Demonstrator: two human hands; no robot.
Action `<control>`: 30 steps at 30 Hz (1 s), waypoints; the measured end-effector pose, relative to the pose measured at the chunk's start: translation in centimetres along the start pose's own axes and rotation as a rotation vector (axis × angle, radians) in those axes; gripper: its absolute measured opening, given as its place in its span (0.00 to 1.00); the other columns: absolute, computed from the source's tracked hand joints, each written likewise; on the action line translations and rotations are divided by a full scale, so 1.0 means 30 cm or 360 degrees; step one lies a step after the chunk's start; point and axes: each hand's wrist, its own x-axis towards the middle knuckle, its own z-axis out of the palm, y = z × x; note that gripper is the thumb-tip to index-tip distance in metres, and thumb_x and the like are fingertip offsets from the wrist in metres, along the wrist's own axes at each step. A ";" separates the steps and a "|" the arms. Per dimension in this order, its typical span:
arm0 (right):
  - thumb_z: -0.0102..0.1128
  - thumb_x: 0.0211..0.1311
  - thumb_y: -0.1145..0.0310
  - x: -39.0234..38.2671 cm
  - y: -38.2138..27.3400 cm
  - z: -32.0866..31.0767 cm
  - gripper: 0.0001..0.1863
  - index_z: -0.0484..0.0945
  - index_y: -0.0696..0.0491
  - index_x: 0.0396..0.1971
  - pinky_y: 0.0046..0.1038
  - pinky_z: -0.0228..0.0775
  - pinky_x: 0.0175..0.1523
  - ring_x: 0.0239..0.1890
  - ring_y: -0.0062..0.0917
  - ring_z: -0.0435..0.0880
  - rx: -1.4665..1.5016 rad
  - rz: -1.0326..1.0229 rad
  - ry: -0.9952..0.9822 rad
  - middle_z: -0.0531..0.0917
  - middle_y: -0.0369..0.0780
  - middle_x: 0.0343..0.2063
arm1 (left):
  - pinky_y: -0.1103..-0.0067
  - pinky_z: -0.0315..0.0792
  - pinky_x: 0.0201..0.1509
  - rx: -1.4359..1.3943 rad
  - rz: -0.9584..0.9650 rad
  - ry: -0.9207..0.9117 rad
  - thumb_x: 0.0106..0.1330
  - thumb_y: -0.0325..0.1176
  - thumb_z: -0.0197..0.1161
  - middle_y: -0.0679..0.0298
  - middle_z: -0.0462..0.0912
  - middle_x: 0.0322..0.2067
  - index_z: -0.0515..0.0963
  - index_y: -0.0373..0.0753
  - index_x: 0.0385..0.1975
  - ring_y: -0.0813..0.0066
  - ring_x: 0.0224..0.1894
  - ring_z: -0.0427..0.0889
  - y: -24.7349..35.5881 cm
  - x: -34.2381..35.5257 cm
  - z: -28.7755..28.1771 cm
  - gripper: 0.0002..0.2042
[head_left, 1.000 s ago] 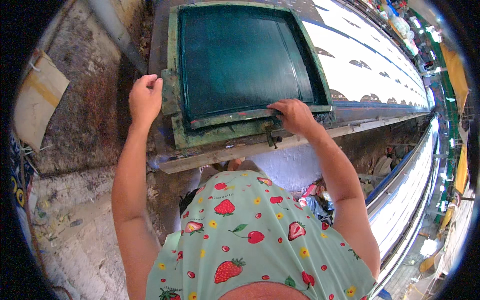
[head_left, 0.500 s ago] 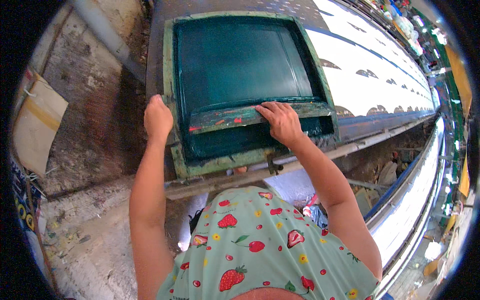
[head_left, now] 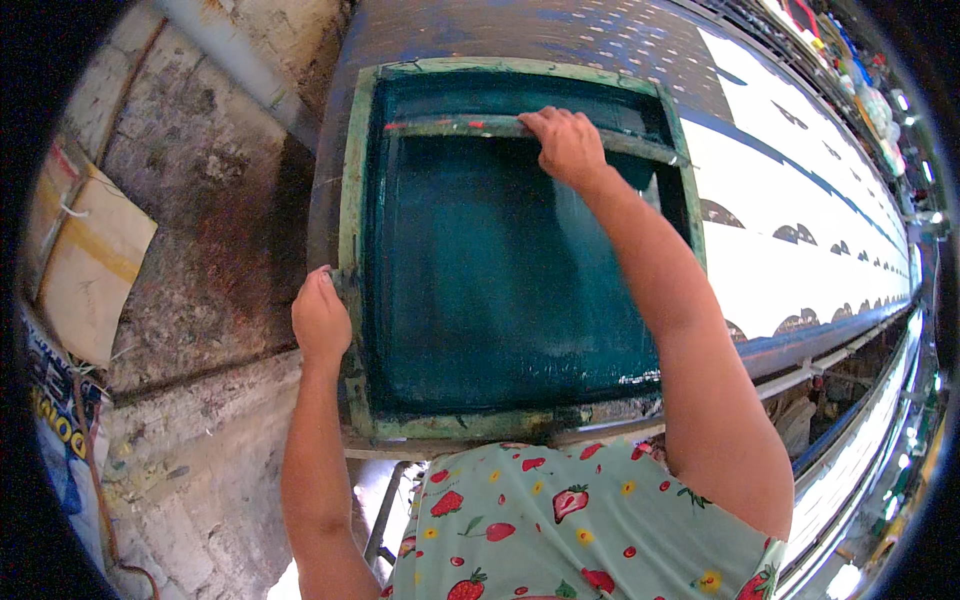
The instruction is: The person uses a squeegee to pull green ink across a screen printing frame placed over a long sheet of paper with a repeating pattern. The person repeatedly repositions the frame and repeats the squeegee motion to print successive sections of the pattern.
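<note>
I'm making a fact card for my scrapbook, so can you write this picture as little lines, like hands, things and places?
Left hand: at the left side of the frame; whether it grips is unclear
Right hand: holds the bar
Bar place: across the far part of the frame
Frame look: green, rectangular, around a dark green surface
Table: under the frame, white sheets to the right
Shirt: pale green with strawberries

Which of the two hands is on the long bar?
The right hand holds the bar; the left hand is at the left side of the green frame.
</note>
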 end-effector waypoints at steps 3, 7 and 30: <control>0.68 0.63 0.71 0.123 0.075 0.034 0.24 0.87 0.41 0.60 0.45 0.81 0.60 0.55 0.40 0.90 -0.0036 0.0000 -0.0016 0.90 0.41 0.50 | 0.57 0.79 0.63 0.0000 -0.0041 -0.0009 0.87 0.38 0.48 0.42 0.90 0.52 0.85 0.32 0.57 0.39 0.56 0.88 0.004 0.001 0.000 0.19; 0.66 0.64 0.72 0.233 0.136 0.056 0.25 0.87 0.42 0.61 0.48 0.83 0.61 0.55 0.44 0.91 0.0046 0.0017 -0.0041 0.90 0.43 0.51 | 0.57 0.79 0.63 0.0040 -0.0068 0.0006 0.87 0.38 0.49 0.42 0.90 0.53 0.85 0.31 0.57 0.39 0.56 0.88 0.005 0.006 0.004 0.19; 0.63 0.63 0.69 0.355 0.239 -0.015 0.22 0.88 0.44 0.57 0.53 0.85 0.61 0.54 0.52 0.91 0.0095 -0.0001 -0.0351 0.92 0.50 0.48 | 0.58 0.80 0.60 -0.0044 -0.0019 0.0009 0.89 0.41 0.49 0.44 0.91 0.48 0.85 0.33 0.58 0.43 0.53 0.90 -0.029 -0.008 0.010 0.21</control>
